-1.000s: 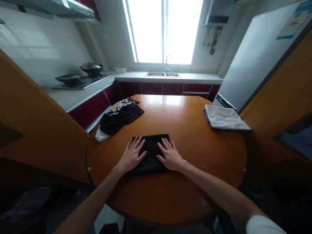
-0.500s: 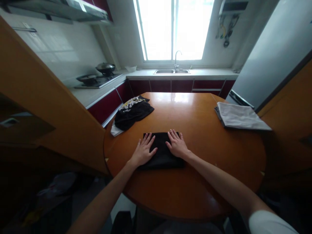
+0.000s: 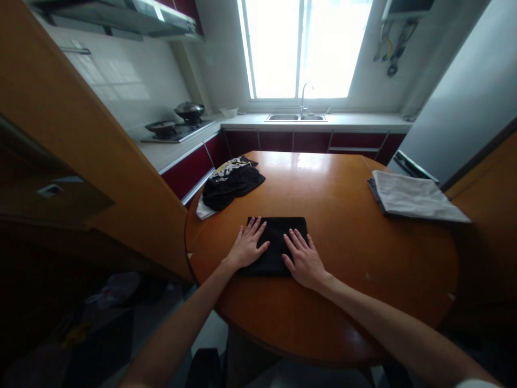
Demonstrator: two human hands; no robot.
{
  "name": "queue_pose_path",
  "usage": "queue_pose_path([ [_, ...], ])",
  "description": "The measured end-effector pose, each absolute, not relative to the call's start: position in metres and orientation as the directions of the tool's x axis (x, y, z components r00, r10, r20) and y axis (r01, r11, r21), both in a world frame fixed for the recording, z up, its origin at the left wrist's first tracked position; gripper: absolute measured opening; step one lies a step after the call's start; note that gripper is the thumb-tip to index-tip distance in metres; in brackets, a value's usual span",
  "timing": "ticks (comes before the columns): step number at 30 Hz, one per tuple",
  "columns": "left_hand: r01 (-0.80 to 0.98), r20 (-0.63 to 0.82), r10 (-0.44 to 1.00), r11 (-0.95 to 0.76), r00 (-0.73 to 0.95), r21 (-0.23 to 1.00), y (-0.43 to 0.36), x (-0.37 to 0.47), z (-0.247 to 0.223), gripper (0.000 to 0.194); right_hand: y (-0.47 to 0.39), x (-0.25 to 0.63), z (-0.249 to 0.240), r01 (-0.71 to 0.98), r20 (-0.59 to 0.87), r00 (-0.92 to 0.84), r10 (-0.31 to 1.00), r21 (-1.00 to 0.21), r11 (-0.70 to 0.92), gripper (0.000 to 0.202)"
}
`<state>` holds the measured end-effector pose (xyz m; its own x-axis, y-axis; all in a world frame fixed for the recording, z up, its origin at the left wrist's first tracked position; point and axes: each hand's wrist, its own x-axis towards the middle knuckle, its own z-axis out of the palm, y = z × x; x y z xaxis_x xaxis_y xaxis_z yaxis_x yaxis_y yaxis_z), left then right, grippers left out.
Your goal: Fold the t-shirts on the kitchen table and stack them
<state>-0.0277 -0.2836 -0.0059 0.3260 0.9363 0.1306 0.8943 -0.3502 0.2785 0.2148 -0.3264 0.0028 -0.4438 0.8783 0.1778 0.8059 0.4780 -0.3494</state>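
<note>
A folded black garment lies flat on the wooden table, close to its near side. My left hand rests on the garment's left part with fingers spread. Flat on the right part is my right hand, its fingers also stretched out and apart. Neither hand grips the cloth. The palms cover parts of the garment's left and right edges, so its exact kind cannot be made out.
A loose heap of black and patterned clothes lies at the table's left. Folded white and grey cloths are stacked at its right edge. Beyond are a sink, a stove with pans, and a fridge at the right.
My right hand has slid down the garment toward me, uncovering its top right corner. My left hand stays in about the same place on it. The whole view has shifted a little.
</note>
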Motion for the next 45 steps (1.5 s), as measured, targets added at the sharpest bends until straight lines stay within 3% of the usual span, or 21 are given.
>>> queue_pose_path([
  [3, 0.890, 0.077, 0.941, -0.337, 0.330, 0.308, -0.282, -0.032, 0.003, 0.068, -0.329, 0.218, 0.000, 0.785, 0.202, -0.410, 0.889, -0.418, 0.457, 0.060],
  [7, 0.899, 0.173, 0.949, -0.308, 0.265, 0.311, -0.284, -0.029, 0.028, 0.060, -0.314, 0.236, 0.004, 0.665, 0.241, -0.191, 0.952, -0.681, 0.306, 0.054],
  [11, 0.862, 0.238, 0.881, -0.458, 0.408, 0.218, -0.295, -0.008, 0.036, 0.056, -0.304, 0.257, 0.015, 0.419, -0.020, -0.072, 0.997, -0.908, 0.012, 0.046],
  [15, 0.852, 0.138, 0.863, -0.502, 0.485, 0.145, -0.303, 0.005, 0.017, 0.063, -0.304, 0.264, 0.036, 0.258, -0.362, -0.105, 0.926, -0.909, -0.326, 0.047],
  [18, 0.866, 0.120, 0.872, -0.487, 0.474, 0.115, -0.303, 0.005, 0.006, 0.063, -0.301, 0.265, 0.047, 0.196, -0.501, -0.087, 0.861, -0.856, -0.478, 0.051],
  [20, 0.867, 0.132, 0.872, -0.486, 0.472, 0.111, -0.303, 0.003, 0.005, 0.063, -0.296, 0.265, 0.050, 0.183, -0.550, -0.110, 0.828, -0.830, -0.527, 0.041],
  [22, 0.866, 0.138, 0.871, -0.486, 0.470, 0.117, -0.304, 0.002, 0.007, 0.063, -0.289, 0.262, 0.048, 0.203, -0.585, -0.152, 0.796, -0.807, -0.554, 0.030],
  [26, 0.861, 0.143, 0.874, -0.484, 0.465, 0.156, -0.307, 0.002, 0.012, 0.061, -0.279, 0.252, 0.039, 0.320, -0.605, -0.209, 0.768, -0.784, -0.531, 0.028],
  [31, 0.847, 0.180, 0.883, -0.467, 0.433, 0.252, -0.307, 0.002, 0.010, 0.058, -0.276, 0.246, 0.028, 0.363, -0.569, -0.161, 0.807, -0.794, -0.488, 0.012],
  [35, 0.792, 0.273, 0.883, -0.465, 0.383, 0.395, -0.305, 0.001, 0.011, 0.054, -0.281, 0.256, 0.029, 0.287, -0.562, -0.123, 0.818, -0.809, -0.513, 0.007],
  [40, 0.660, 0.504, 0.852, -0.462, 0.143, 0.592, -0.300, -0.004, 0.015, 0.047, -0.291, 0.293, 0.041, 0.066, -0.467, -0.177, 0.866, -0.884, -0.463, 0.019],
  [45, 0.632, 0.447, 0.886, -0.419, 0.126, 0.652, -0.295, -0.005, 0.006, 0.047, -0.291, 0.366, 0.066, -0.017, -0.366, -0.109, 0.924, -0.929, -0.370, 0.029],
])
